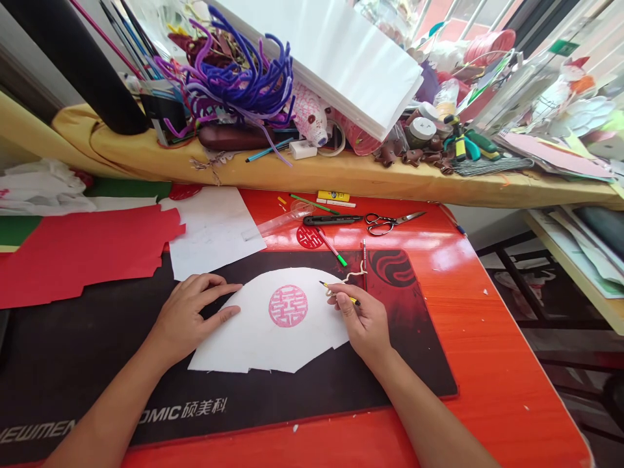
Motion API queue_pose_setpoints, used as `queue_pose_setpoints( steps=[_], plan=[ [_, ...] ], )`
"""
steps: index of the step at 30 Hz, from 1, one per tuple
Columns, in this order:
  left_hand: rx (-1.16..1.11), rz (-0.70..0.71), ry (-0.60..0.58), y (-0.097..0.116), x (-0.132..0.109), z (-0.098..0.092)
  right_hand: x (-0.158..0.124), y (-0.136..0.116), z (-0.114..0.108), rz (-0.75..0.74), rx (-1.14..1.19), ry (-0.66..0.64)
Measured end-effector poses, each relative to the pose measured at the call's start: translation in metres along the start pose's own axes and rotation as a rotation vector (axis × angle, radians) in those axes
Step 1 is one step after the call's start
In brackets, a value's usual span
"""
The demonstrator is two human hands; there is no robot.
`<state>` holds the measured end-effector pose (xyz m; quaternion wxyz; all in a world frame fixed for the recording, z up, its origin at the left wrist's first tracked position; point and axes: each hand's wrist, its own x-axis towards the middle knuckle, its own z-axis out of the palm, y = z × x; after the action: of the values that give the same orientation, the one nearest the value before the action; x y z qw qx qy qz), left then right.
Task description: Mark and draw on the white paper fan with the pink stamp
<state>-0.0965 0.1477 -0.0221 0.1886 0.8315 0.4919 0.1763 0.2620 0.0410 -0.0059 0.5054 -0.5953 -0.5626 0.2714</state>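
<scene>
A white fan-shaped piece of paper (253, 331) with a jagged lower edge lies on a black mat (380, 364). In its middle is a round pink drawn emblem (288, 306). My left hand (197, 312) rests at the paper's left side, thumb and fingers spread, fingertips touching its edge. My right hand (363, 318) grips a yellow and black pencil (354, 301) over the paper's right side. The pencil's dark tip points up and left, toward the emblem. A light, curly strip lies just beyond the right hand.
Behind the paper lie a green-capped pen (333, 247), a red round paper cutout (310, 237), a box cutter (333, 220), scissors (392, 222) and a glue stick (333, 195). Red paper (92, 253) and a white sheet (209, 227) sit at the left. A crowded ledge (292, 177) runs along the back.
</scene>
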Motion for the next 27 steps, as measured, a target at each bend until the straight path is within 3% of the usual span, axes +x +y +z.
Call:
queue_pose_setpoints(
  steps=[19,27],
  plan=[
    [0.005,0.016,0.005,0.0003,-0.0003,-0.0004,0.0018,-0.0025,-0.0024,-0.036,-0.013,-0.056],
    [0.003,0.006,0.005,0.0005,-0.0004,-0.0002,0.0006,-0.0008,-0.0014,-0.017,0.013,0.002]
  ],
)
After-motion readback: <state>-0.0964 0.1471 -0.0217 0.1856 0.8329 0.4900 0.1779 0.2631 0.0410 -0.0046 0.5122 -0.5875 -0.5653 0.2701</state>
